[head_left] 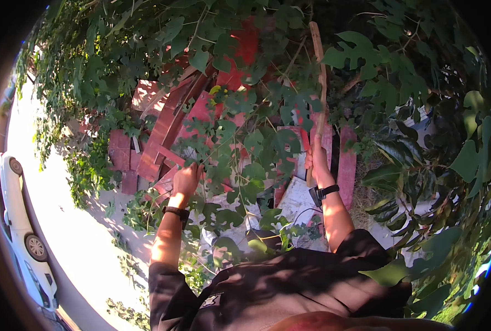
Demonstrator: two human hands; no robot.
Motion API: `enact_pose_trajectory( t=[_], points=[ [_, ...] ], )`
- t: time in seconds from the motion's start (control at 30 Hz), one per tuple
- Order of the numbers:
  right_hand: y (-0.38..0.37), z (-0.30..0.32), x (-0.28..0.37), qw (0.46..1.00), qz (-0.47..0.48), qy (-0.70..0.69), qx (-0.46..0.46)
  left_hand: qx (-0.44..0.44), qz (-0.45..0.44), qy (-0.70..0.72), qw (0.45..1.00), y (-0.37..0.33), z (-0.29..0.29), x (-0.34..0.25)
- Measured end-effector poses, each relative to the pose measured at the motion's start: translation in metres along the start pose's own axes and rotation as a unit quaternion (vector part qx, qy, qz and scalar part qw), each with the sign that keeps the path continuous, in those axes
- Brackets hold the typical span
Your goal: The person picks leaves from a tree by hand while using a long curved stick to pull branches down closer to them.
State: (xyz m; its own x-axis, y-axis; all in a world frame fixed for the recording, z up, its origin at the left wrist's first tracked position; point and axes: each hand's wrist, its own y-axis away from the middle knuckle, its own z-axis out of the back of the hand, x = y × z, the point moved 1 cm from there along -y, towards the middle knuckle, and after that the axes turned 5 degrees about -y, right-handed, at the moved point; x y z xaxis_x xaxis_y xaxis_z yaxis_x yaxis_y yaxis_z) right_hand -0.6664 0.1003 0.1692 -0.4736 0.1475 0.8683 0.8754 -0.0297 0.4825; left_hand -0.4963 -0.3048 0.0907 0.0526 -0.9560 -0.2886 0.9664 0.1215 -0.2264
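My right hand is closed round a long, slightly crooked wooden stick, which stretches from below the fist up toward the leaves at the top. My left hand is closed among the climbing vine leaves. What its fingers grip, if anything, is hidden; a narrow red strip ends right beside them. Dark bands circle both wrists.
Red painted boards lie stacked at angles behind the foliage. Pale flat pieces show below them. Dense leafy branches crowd the right side. A white car stands beyond the sunlit pavement at left.
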Motion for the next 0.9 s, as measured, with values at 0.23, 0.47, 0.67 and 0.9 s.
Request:
enact_pose_trajectory(
  t=[0.23,0.47,0.67,0.9],
  points=[
    [-0.004,0.016,0.015,0.998,0.035,0.044,-0.004,0.048,0.078,-0.019,0.996,0.010,0.026,-0.019],
    [0.031,0.065,-0.008,0.999,0.022,0.019,-0.016,0.024,0.021,-0.031,0.999,0.009,0.044,-0.054],
    [0.104,0.044,-0.074,0.989,0.113,0.032,0.088,0.077,0.041,-0.031,0.996,0.045,0.055,-0.053],
    [0.188,0.056,-0.272,0.990,0.064,0.112,-0.055,-0.003,0.076,-0.066,0.995,0.127,0.039,0.064]
  ],
)
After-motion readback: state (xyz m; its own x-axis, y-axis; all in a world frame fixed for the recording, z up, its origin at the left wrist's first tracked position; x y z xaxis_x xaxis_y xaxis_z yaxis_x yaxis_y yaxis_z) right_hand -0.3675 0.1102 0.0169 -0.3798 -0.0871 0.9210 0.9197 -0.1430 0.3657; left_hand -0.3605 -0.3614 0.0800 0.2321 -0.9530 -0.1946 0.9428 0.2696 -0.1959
